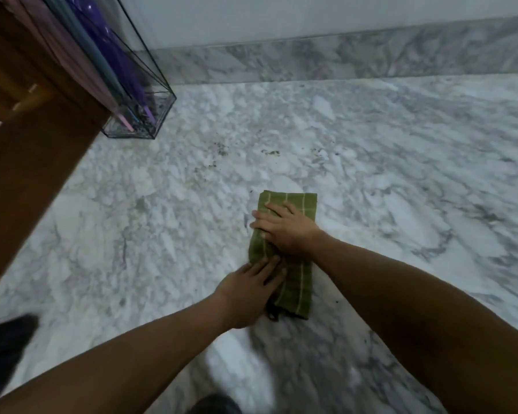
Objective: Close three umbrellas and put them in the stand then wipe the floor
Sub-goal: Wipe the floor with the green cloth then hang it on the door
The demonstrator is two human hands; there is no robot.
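1. while both palms are pressing down flat, the green cloth point(284, 252) is lying folded on the marble floor point(401, 174), just right of the frame's centre and a touch below it.
2. the right hand point(284, 227) is sitting on the upper half of the cloth, fingers stretched out and slightly fanned, pointing toward the left of the frame, fingertips reaching the cloth's left edge.
3. the left hand point(248, 294) is coming in from the lower left, fingers extended and held close together, lying across the cloth's lower left edge, partly on cloth and partly on floor.
4. neither hand is gripping or pinching, both are lying open on top of the fabric.
5. pale stripes are running along the cloth, and a small dark loop is poking out at its bottom corner.
6. above the cloth, toward the middle of the frame, dark specks of dirt point(222, 150) are scattering across the marble, well apart from the cloth.
7. in the upper left, a clear stand point(159, 115) is standing on the floor beside a brown wooden panel point(36, 144).
8. inside it, closed umbrellas are leaning with tips down: a pink umbrella point(81, 67), a teal umbrella point(102, 59) and a purple umbrella point(114, 49).
9. a marble skirting point(341, 55) is running along the top of the frame under a pale wall.
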